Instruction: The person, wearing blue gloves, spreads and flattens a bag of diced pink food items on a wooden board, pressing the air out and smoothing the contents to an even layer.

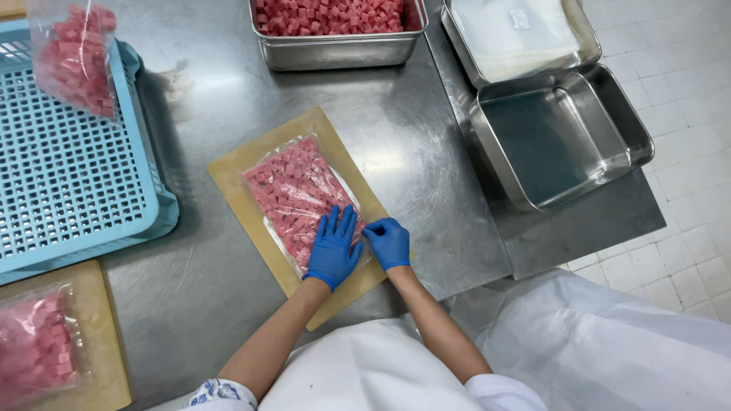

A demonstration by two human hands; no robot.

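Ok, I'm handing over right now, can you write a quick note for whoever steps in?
Left hand: flat, palm down on the clear bag of pink cubes, near end.
Right hand: pinching that bag's near right edge.
The bag lies on a tan board on the steel table.
Done: bag filled and laid flat; two more filled bags, one over the blue crate, one bottom left.
Left: a steel tray of cubes remains at the far edge.

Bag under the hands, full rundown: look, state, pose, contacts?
The clear plastic bag is packed with small pink-red cubes spread in one flat layer. It lies flat and angled on a tan board on the steel table. The left hand, blue-gloved, presses palm-down on its near end; the right hand pinches its near edge.
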